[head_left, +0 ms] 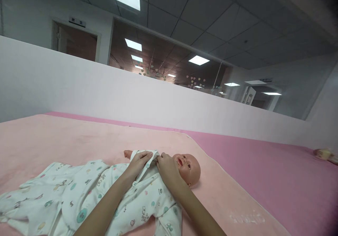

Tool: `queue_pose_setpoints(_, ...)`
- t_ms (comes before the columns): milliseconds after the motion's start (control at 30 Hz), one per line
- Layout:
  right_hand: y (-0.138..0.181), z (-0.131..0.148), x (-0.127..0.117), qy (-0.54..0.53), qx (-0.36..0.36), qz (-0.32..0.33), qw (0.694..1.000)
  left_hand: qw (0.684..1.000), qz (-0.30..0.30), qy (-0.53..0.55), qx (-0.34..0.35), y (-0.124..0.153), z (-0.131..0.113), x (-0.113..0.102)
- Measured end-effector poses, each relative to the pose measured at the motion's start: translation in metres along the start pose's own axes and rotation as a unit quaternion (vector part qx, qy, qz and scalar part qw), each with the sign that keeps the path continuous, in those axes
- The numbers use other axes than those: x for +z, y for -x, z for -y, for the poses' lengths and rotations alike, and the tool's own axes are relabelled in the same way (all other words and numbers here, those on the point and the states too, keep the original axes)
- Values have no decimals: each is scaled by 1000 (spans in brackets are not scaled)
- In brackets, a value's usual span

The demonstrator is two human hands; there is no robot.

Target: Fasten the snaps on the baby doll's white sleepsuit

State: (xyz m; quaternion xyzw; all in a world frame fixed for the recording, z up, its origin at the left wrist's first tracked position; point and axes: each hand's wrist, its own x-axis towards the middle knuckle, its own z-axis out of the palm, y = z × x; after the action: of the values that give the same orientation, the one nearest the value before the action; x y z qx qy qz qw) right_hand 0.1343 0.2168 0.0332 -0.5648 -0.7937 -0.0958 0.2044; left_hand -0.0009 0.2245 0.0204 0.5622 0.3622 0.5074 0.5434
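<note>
Pink fleece blanket (79, 137) covers the bed, and on it lies a plastic baby doll (188, 167) in a white printed cotton romper (137, 197). Left hand (139, 162) and right hand (167, 169) pinch the collar beside the doll's head, seemingly at a snap. Soft, light cloth; best gripped at the placket edges.

Two hands at the collar of a doll's sleepsuit

A baby doll (185, 167) lies on its back on a peach blanket (79, 137), dressed in a white printed sleepsuit (126, 197). The left hand (138, 162) and right hand (167, 169) pinch the suit's front edges just below the doll's chin, fingertips nearly touching. The blanket covers a pink bed (264, 172); a small toy (323, 154) lies far off to the right.
</note>
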Motion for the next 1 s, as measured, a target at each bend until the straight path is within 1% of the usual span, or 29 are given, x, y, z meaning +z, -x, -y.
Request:
queue_pose_setpoints(67,6,-4,-2,-49,6,-1,999,1000,4,-1,-7,0,-1,0)
queue_pose_setpoints(133,13,-9,-8,-81,11,-18,997,1000,3,-7,-8,-1,1,-1)
queue_pose_setpoints(200,17,-14,-18,-143,35,-62,987,1000,-10,-21,-8,-2,2,-1)
queue_pose_setpoints(233,19,-17,-24,-184,52,-94,977,999,-18,-31,-7,-3,3,-2)
queue_pose_setpoints(267,19,-19,-30,-231,71,-131,961,999,-25,-45,-4,-3,4,-2)
queue_pose_setpoints(333,19,-23,-42,-320,108,-197,920,996,-29,-81,18,-3,4,-1)
queue_pose_setpoints(367,19,-25,-47,-358,123,-226,897,994,-22,-104,36,-3,5,0)
queue_pose_setpoints(433,19,-27,-53,-416,142,-272,856,985,8,-157,68,-1,5,3)
queue_pose_setpoints(467,20,-28,-53,-432,145,-288,842,980,28,-184,76,0,6,5)
queue_pose_setpoints(533,20,-27,-52,-449,143,-302,829,969,61,-226,78,2,6,8)
queue_pose_setpoints(633,20,-24,-50,-462,141,-302,822,966,71,-236,78,4,5,10)
queue_pose_setpoints(700,21,-22,-54,-466,143,-310,816,968,70,-227,83,5,3,10)
queue_pose_setpoints(767,29,-20,-60,-455,144,-326,816,968,70,-225,81,5,1,10)
queue_pose_setpoints(833,48,-18,-65,-415,144,-350,827,968,70,-229,77,5,1,10)
queue_pose_setpoints(900,78,-17,-64,-337,159,-391,841,965,68,-240,75,5,2,10)
queue_pose_setpoints(933,96,-17,-60,-286,179,-427,839,964,66,-247,76,5,3,10)
queue_pose_setpoints(967,114,-17,-54,-227,208,-464,830,962,64,-254,78,5,5,10)
queue_pose_setpoints(1000,132,-18,-46,-181,231,-487,822,960,61,-261,79,5,6,9)
